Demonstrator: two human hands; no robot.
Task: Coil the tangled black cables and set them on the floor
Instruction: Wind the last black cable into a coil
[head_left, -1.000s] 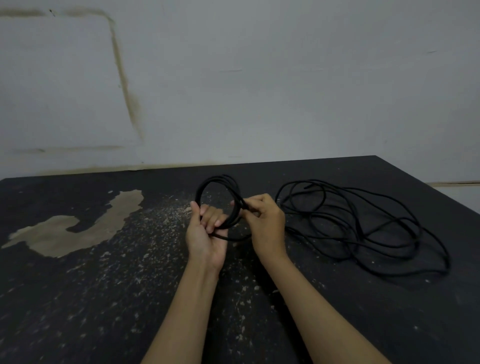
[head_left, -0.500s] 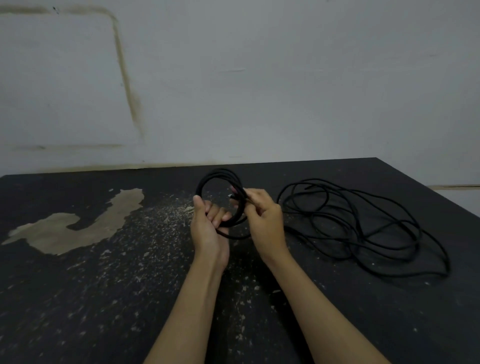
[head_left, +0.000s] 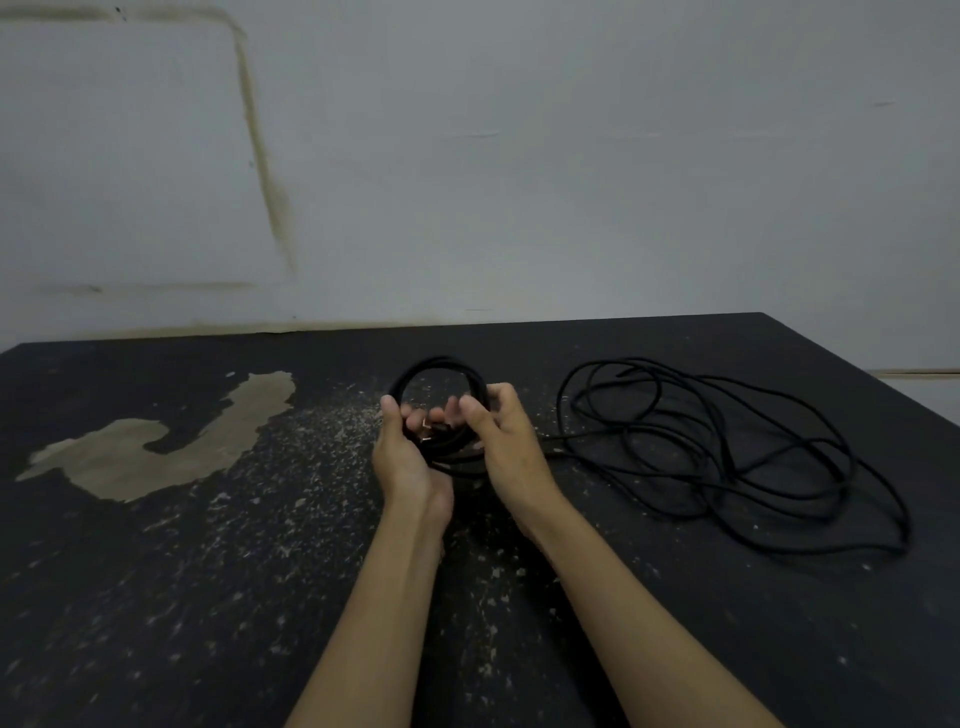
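A dark, paint-flecked floor (head_left: 208, 597) fills the lower half of the frame below a pale wall (head_left: 519, 182), with a bare tan patch (head_left: 156, 447) where the coating has worn off at middle left. At middle right lies the biggest part of the work left to do: a loose tangle of black cable (head_left: 727, 452), sprawled in wide overlapping loops on the floor and trailing a strand toward the centre. In the centre of the frame a small neat coil (head_left: 441, 374) stands upright off the floor, several turns gathered into one ring. The left hand (head_left: 405, 457) grips the coil's lower left side, fingers curled round the bundle, while the right hand (head_left: 504, 441) holds its lower right side, fingers wrapped over the strands; a small metallic connector (head_left: 427, 431) shows between them. Judged from this, only a minor share of the cable is wound, most remains tangled, and nothing coiled has yet been set down.
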